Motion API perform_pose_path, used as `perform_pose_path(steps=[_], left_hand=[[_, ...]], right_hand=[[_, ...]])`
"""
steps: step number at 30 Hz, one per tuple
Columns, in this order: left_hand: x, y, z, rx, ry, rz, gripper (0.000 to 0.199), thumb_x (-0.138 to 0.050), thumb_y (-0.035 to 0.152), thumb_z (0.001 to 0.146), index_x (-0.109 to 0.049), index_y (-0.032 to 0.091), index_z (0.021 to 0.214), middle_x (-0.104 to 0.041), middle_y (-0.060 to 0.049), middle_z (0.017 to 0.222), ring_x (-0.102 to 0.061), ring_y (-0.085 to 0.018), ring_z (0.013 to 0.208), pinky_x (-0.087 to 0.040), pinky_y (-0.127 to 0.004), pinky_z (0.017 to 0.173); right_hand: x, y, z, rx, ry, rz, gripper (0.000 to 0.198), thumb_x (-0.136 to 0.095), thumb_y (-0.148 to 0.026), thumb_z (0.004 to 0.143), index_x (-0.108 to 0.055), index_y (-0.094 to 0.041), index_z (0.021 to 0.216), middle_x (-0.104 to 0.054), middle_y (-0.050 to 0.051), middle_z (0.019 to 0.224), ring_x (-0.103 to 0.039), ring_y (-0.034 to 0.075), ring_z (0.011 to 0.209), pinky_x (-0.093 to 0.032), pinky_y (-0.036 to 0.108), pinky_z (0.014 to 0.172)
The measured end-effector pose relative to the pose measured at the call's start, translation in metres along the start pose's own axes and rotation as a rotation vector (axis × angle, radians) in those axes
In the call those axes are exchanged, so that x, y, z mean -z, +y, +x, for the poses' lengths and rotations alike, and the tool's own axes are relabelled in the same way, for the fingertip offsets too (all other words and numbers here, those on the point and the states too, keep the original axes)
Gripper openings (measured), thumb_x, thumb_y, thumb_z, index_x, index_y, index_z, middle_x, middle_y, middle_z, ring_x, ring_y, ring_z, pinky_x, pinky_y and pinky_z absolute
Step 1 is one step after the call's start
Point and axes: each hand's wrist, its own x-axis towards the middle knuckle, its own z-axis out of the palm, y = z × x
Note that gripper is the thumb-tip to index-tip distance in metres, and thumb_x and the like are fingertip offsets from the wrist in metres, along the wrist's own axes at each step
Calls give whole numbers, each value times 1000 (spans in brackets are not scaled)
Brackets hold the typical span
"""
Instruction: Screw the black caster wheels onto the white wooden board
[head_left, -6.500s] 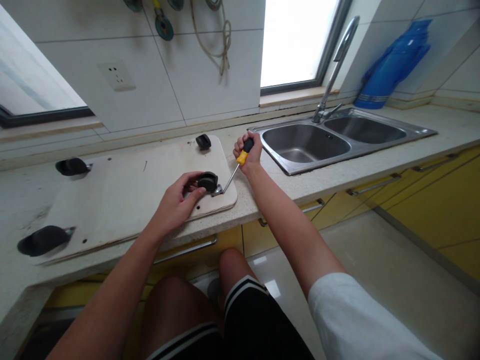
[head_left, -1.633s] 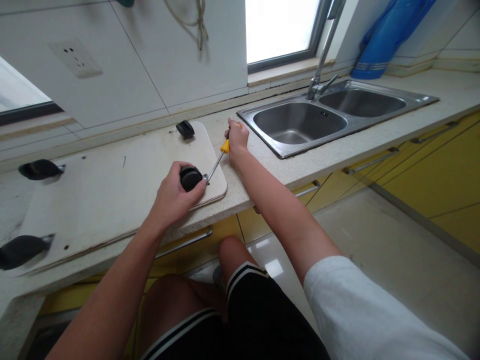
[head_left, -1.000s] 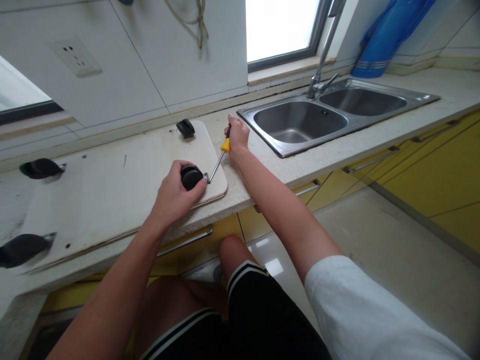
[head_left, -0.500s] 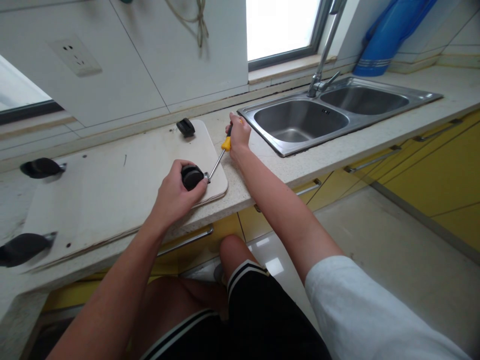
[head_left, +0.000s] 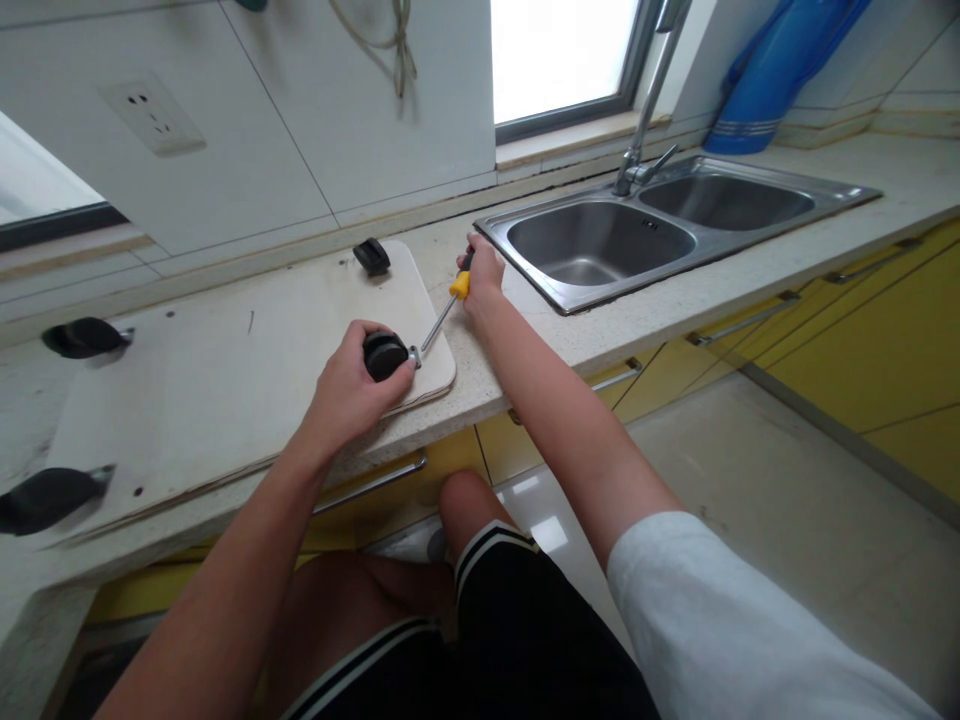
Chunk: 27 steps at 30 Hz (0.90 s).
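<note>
My left hand (head_left: 358, 385) is closed around a black caster wheel (head_left: 385, 356) near the front right corner of a pale board (head_left: 247, 390). A small metal bracket juts from the caster's right side. My right hand (head_left: 484, 275) grips a screwdriver (head_left: 459, 287) with a yellow and black handle. Its metal shaft slants down to the left, and the tip is just off the bracket. Other black casters sit at the board's corners: one at the back right (head_left: 372, 257), one at the back left (head_left: 86, 337) and one at the front left (head_left: 49, 499).
The board lies on a speckled countertop (head_left: 525, 345). To the right is a steel double sink (head_left: 559, 297) with a tall faucet (head_left: 634, 170). A blue object (head_left: 757, 100) leans at the back right. Yellow drawers (head_left: 450, 465) with metal handles run below the counter edge.
My right hand has shifted slightly right, and the screwdriver tip has moved up and away from the caster's bracket. My left hand keeps its hold on the caster.
</note>
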Motion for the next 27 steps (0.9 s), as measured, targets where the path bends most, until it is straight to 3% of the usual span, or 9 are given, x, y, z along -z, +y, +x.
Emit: perform_pose_path(steps=[5,27], left_hand=[[-1,0,1,12,17,7,50,-79,54,83,-61,26,121,-73,-4,109,-70,-27,96,-55,-40,86],[-2,-2,0,-20,-12,9,47,-78,51,88,-59,27,124,-71,-4,111,-70,-27,95,-56,-41,89]], right_hand=[[-5,8,-8,50,-108,-62,37,-68,-36,106,-47,-27,77,-47,-8,64,-49,11,58,-38,26,59],[-6,7,-11,34,-69,-109,36,-67,-36,106,-49,-26,77,-47,-8,68,-50,11,61,-38,28,62]])
